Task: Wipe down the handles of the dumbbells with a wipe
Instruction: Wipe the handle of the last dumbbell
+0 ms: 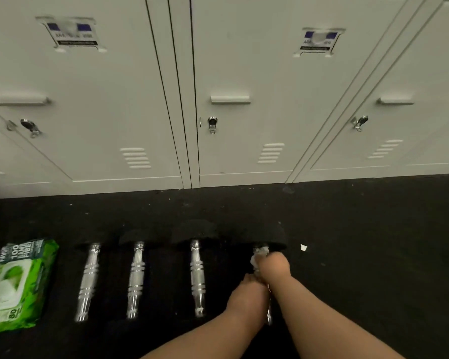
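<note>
With the right hand (274, 265) clenching a crumpled white wipe (257, 257) around the chrome handle of the rightmost black dumbbell (268, 310), farthest from the green wipes pack (18, 286), and the left hand (249, 294) gripping nearer, it could roll.

4 dumbbells in a row on black floor (373, 255), chrome handles pointing toward lockers (244, 73). R hand (274, 265) grips wipe (257, 257) round far end of rightmost dumbbell handle (269, 312); L hand (246, 294) holds same handle nearer. Green wipes pack (16, 286) far left.
</note>
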A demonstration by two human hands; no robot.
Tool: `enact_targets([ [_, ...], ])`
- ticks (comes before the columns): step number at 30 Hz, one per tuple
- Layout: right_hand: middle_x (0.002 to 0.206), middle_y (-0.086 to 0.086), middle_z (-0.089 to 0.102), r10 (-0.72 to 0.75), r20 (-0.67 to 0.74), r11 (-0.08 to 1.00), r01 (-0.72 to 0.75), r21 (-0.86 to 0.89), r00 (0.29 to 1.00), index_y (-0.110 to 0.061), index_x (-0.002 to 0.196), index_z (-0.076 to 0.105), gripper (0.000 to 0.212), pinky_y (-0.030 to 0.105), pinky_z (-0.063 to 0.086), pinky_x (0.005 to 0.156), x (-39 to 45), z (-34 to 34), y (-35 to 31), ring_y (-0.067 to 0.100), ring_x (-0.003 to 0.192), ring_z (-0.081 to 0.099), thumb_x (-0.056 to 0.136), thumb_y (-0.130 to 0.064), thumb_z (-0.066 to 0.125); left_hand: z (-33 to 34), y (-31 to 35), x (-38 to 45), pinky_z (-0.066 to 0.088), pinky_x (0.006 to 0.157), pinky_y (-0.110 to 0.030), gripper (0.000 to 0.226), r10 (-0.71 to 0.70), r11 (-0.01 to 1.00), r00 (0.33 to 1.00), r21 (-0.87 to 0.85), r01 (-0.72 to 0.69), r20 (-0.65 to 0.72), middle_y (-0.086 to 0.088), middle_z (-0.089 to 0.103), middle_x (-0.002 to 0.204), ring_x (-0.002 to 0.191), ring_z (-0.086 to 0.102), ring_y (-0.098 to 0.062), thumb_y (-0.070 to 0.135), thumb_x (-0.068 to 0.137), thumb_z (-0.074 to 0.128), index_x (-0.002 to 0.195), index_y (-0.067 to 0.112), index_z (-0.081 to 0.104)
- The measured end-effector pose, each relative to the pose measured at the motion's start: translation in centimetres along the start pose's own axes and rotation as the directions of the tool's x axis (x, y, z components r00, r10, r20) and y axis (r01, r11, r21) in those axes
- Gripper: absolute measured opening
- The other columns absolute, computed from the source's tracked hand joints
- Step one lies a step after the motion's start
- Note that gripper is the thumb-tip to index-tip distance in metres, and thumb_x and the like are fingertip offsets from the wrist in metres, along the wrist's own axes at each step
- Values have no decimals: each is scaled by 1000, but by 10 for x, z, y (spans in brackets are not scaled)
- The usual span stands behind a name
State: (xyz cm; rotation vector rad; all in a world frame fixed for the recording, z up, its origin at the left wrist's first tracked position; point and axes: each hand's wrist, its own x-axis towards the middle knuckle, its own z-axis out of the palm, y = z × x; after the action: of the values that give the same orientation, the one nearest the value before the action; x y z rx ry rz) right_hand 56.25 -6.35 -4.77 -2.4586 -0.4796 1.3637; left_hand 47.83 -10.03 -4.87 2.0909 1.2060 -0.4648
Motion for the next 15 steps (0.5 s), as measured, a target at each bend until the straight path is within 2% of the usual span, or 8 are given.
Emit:
enact_targets([
  [2, 76, 12, 61, -22, 194, 962, -32, 271, 981, -8, 67, 66, 27, 41, 53, 73, 14, -1, 10, 29, 74, 60, 88, -21, 54, 1, 2, 2, 41, 102, -41, 44, 25, 999, 1000, 47, -25, 1, -20, 45, 137, 124, 45, -33, 11, 96, 38, 139, 0, 37],
  [5, 77, 16, 63, -52, 389, 681, -252, 688, 920, 0, 87, 60, 26, 37, 51, 67, 23, -8, 22, 25, 68, 59, 98, -16, 43, 0, 3, 3, 30, 113, -42, 57, 32, 994, 999, 108, -34, 17, -29, 33, 144, 132, 34, -39, 6, 95, 39, 145, -10, 19],
  [6, 80, 18, 65, -65, 362, 710, -212, 672, 930, 0, 91, 60, 25, 39, 52, 70, 22, -8, 21, 26, 70, 61, 99, -16, 42, -2, 3, 2, 28, 114, -43, 57, 16, 994, 999, 106, -19, 31, -29, 31, 145, 135, 31, -40, 6, 95, 40, 145, -10, 19],
  [7, 88, 21, 67, -90, 308, 795, -118, 595, 947, 1, 94, 61, 25, 42, 53, 75, 18, -6, 19, 28, 75, 64, 98, -16, 43, -4, 3, 1, 27, 114, -43, 55, 19, 992, 998, 125, -26, 56, -28, 31, 146, 136, 31, -39, 7, 96, 42, 144, -9, 22],
  [9, 111, 22, 66, -174, 191, 976, 195, -100, 966, 1, 110, 62, 29, 41, 48, 89, 6, -7, 7, 34, 98, 63, 98, -16, 41, -1, 1, 2, 31, 113, -41, 53, 36, 987, 998, 153, -42, 42, -25, 35, 144, 132, 36, -37, 11, 95, 46, 143, -5, 29],
  [11, 123, 18, 61, -303, 156, 727, 333, -600, 940, 1, 127, 51, 35, 36, 46, 89, -1, -7, -5, 33, 113, 58, 99, -14, 39, -1, 1, 3, 32, 112, -40, 54, 55, 982, 997, 176, -62, 46, -25, 34, 144, 131, 37, -36, 13, 95, 46, 144, -3, 28],
  [12, 124, 17, 60, -340, 122, 711, 340, -616, 932, 0, 129, 49, 35, 35, 46, 87, -3, -7, -8, 32, 113, 58, 98, -13, 39, -3, 1, 2, 31, 112, -41, 55, 50, 984, 997, 169, -58, 53, -25, 32, 145, 132, 35, -36, 11, 96, 45, 145, -2, 25],
  [15, 89, 15, 63, -72, 113, 990, 57, 127, 991, 1, 97, 61, 21, 39, 51, 81, 5, -9, -6, 31, 79, 62, 94, -9, 42, -5, 3, 0, 29, 114, -43, 58, 62, 983, 998, 171, -66, 30, -27, 29, 147, 136, 30, -38, 7, 95, 46, 145, -6, 21],
])
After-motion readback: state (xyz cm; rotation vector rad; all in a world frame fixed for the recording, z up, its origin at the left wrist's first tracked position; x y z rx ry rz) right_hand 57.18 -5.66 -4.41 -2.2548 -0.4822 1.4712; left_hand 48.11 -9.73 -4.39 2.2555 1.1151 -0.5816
